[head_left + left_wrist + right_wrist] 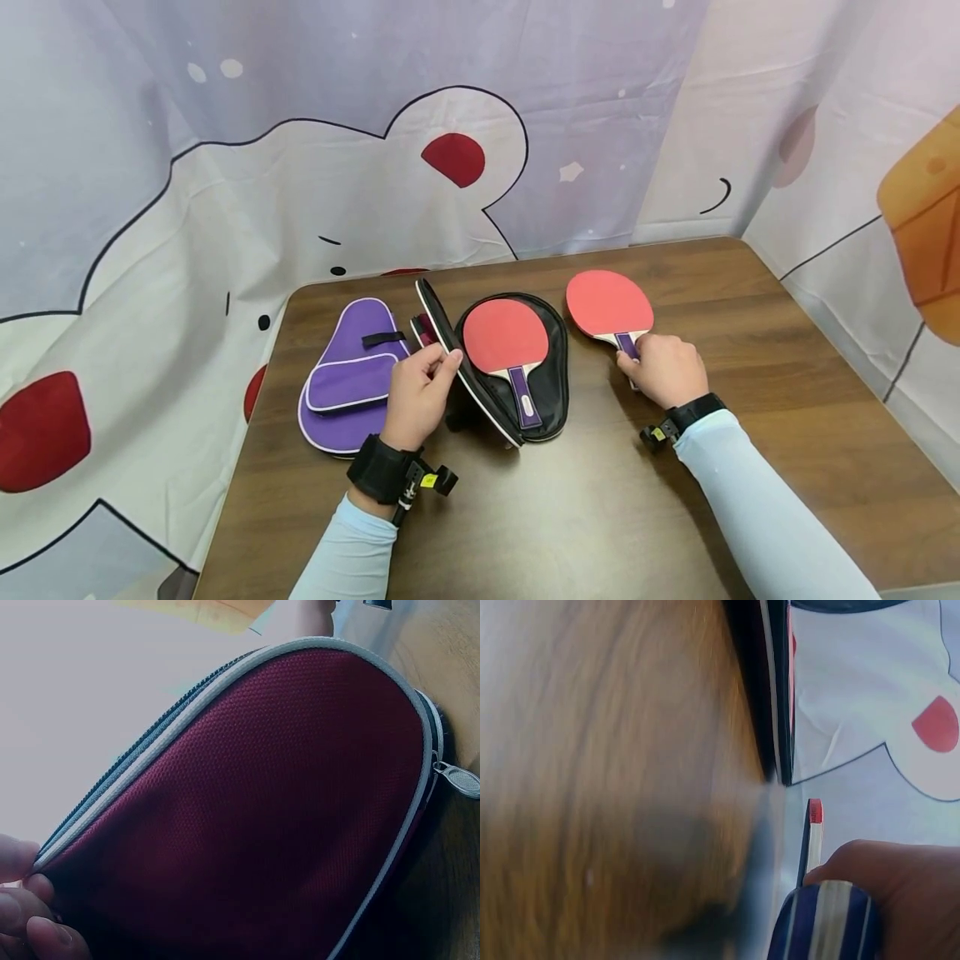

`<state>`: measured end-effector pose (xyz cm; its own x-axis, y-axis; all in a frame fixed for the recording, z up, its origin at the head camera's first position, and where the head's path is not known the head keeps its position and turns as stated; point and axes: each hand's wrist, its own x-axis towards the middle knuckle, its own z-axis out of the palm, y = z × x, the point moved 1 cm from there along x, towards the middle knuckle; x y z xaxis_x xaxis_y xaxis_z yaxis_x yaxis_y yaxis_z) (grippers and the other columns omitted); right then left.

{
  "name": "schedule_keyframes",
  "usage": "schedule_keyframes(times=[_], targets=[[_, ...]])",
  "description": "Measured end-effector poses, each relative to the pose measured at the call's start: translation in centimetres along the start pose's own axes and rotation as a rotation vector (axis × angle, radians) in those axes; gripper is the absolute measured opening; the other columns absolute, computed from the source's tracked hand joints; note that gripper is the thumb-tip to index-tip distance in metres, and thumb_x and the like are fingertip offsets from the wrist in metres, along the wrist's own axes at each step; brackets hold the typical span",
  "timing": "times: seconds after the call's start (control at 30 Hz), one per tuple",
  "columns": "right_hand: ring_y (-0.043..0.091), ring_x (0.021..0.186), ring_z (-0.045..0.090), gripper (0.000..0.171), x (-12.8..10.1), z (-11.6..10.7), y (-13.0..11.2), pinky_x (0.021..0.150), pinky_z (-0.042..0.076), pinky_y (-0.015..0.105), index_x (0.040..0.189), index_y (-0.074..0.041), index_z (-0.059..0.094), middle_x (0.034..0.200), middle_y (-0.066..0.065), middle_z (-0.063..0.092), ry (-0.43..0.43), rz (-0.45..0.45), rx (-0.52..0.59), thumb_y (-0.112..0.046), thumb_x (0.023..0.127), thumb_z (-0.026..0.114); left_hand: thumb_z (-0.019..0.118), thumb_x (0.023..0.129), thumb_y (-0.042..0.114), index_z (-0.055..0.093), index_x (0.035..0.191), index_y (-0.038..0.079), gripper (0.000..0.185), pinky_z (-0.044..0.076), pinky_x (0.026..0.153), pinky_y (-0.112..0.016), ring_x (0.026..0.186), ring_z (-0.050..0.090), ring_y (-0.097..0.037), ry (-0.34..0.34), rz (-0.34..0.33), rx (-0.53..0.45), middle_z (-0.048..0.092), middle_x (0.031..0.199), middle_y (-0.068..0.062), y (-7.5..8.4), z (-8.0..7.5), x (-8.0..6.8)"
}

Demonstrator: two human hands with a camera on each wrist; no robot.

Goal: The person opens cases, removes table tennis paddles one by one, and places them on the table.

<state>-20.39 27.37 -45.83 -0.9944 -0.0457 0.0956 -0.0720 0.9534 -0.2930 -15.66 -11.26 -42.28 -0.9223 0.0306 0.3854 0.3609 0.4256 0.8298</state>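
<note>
My left hand (pixel 420 396) pinches the edge of the raised cover of a paddle case (pixel 555 367). Black inside, the case lies unzipped and holds a red table tennis paddle (pixel 506 335), its purple-and-white handle toward me. The left wrist view shows the maroon outside of the cover (pixel 247 795), with pale piping and a metal zipper pull (pixel 459 780). To the right of the case, my right hand (pixel 667 371) grips the handle of a second red paddle (pixel 609 302). Its striped handle end (pixel 829 922) fills the bottom of the right wrist view.
A purple paddle case (pixel 363 329) with a front pocket and black strap lies left of the maroon one. Everything sits on a brown wooden table (pixel 600 500). A printed curtain (pixel 300 192) hangs right behind the table's far edge.
</note>
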Motion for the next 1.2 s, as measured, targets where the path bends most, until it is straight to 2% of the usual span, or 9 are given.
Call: schedule_keyframes(times=[0.2,0.43,0.87,1.2], targets=[[0.026,0.052,0.051,0.044,0.2,-0.9,1.6,0.045,0.036,0.04,0.062,-0.014,0.057,0.057,0.002,0.051,0.028,0.02,-0.022,-0.032,0.099,0.071,0.071,0.109,0.024,0.055,0.071,0.016,0.042,0.023,0.054,-0.027,0.052,0.035,-0.009,-0.004,0.014,0.005,0.033,0.06,0.01,-0.2,-0.1,0.0],[0.028,0.056,0.051,0.045,1.2,-1.7,3.7,0.048,0.039,0.043,0.064,-0.011,0.059,0.06,0.004,0.053,0.018,0.029,-0.064,-0.034,0.101,0.07,0.073,0.107,0.022,0.056,0.07,0.016,0.041,0.023,0.053,-0.026,0.052,0.034,-0.008,0.041,0.027,0.004,0.034,0.059,0.011,-0.5,-0.6,-0.5],[0.033,0.058,0.054,0.048,1.7,-4.2,9.2,0.05,0.046,0.05,0.063,-0.008,0.059,0.062,0.01,0.056,-0.006,0.13,-0.114,-0.034,0.102,0.068,0.073,0.107,0.023,0.056,0.071,0.016,0.041,0.023,0.055,-0.026,0.053,0.036,-0.009,-0.01,0.02,0.01,0.034,0.06,0.011,-0.1,-0.3,-0.2],[0.042,0.064,0.06,0.045,2.5,-5.4,12.2,0.056,0.049,0.057,0.073,0.001,0.066,0.068,0.019,0.06,-0.029,0.196,-0.132,-0.033,0.101,0.07,0.073,0.108,0.024,0.056,0.071,0.016,0.041,0.023,0.054,-0.026,0.053,0.034,-0.008,-0.019,0.023,0.01,0.033,0.06,0.011,-0.2,-0.5,-0.3]])
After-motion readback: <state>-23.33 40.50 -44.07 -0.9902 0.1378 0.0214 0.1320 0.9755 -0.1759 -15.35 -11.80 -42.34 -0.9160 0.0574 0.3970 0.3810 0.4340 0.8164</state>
